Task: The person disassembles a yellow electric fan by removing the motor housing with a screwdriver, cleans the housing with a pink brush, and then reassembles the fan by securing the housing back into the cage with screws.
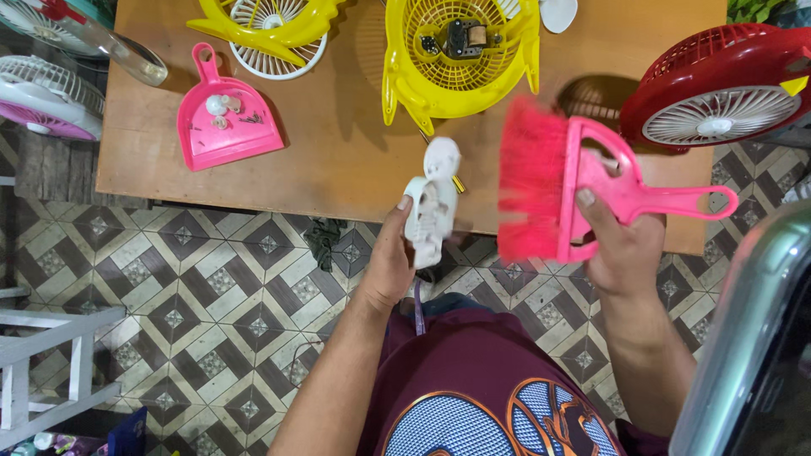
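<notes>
Left hand (pixel 387 262): fingers and thumb closed around a small white plastic fan part (pixel 432 203), held upright just past the near edge of the brown wooden table (pixel 338 160). Its exact make-up cannot be told; a bit of yellow shows behind it.

Right hand (pixel 623 245): closed on the body of a pink plastic hand brush with pink bristles (pixel 583 190), thumb on top. The bristles are blurred and point toward the white part, just beside it and not clearly touching.

State of work, as judged: cleaning of the white part appears under way, not finished.

On the table: pink plastic dustpan (pixel 226 118) holding a few small loose pieces; yellow plastic fan housing with open grille (pixel 460 55), its motor exposed, so disassembled; second yellow fan frame over a white grille (pixel 274 29); red plastic fan with white grille (pixel 722 84) at the right edge, looking whole.

Elsewhere: pink and white fan (pixel 46 97) to the left; patterned tile floor (pixel 194 287) below.
</notes>
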